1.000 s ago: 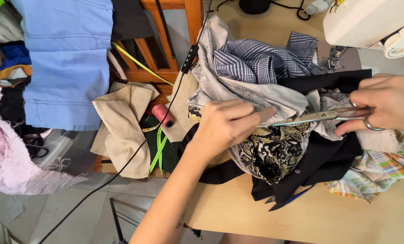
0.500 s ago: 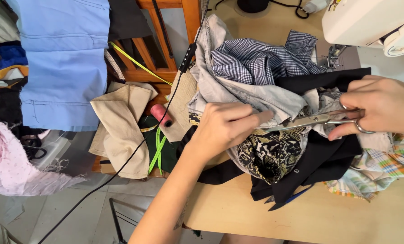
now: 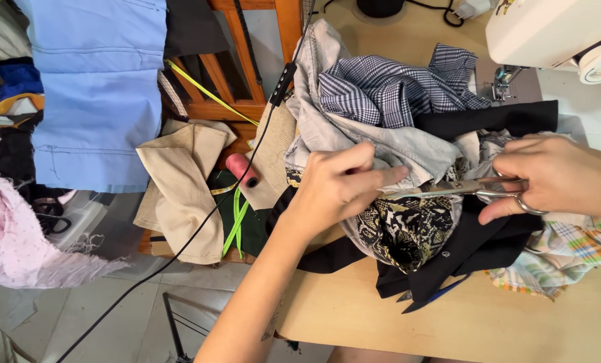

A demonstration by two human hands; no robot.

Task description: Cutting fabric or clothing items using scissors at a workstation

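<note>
Scissors (image 3: 458, 189) lie nearly level across a heap of clothes on a wooden table (image 3: 381, 316), seen from a head camera looking down. The right hand (image 3: 549, 178) has its fingers threaded through and curled shut on the handle loops, at the right of the heap. The blades point left, their tips meeting a fold of grey cloth (image 3: 408, 151) just where the left hand (image 3: 337, 185) pinches it, thumb and fingers pressed together on the fabric. Whether the blades are parted or closed cannot be told; they look close together.

Under the blades sits a black and cream patterned cloth (image 3: 408, 232), and beneath that a black garment (image 3: 475, 249) spreading toward the table's near edge. A checked shirt (image 3: 381, 91) tops the heap behind.

No cut edge or loose scrap shows, so the snipping seems barely begun, with the fold held ready at the blade tips.

A white sewing machine (image 3: 549, 30) stands at upper right; a pink thread spool (image 3: 241, 169) and beige cloth (image 3: 186, 181) lie left of the table
</note>
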